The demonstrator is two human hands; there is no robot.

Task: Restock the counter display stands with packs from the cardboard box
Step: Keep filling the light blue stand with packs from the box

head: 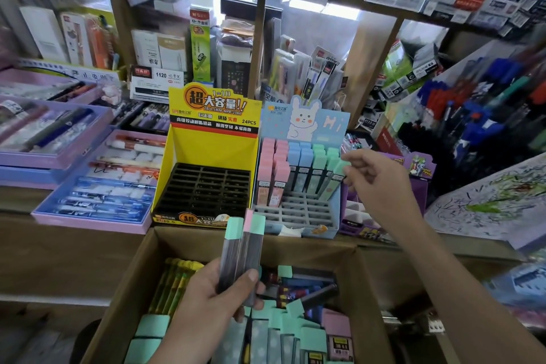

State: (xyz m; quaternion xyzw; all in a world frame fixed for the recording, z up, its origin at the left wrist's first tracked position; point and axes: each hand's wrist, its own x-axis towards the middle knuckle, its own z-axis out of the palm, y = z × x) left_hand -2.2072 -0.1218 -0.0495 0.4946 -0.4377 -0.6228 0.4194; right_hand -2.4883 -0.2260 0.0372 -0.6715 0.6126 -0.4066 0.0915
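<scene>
While my left hand (206,304) grips spare packs (240,257), my right hand (375,177) pinches a green pack (339,168); seat it squarely, upright.

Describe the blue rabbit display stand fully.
The blue rabbit display stand is light-blue cardboard, its upright header showing a white rabbit and "Hi". Its grey slotted tray holds pink-, blue- and mint-capped packs standing in back rows, front slots empty. It stands right of the yellow stand. The right hand pinches a mint-capped pack at its right side.
</scene>
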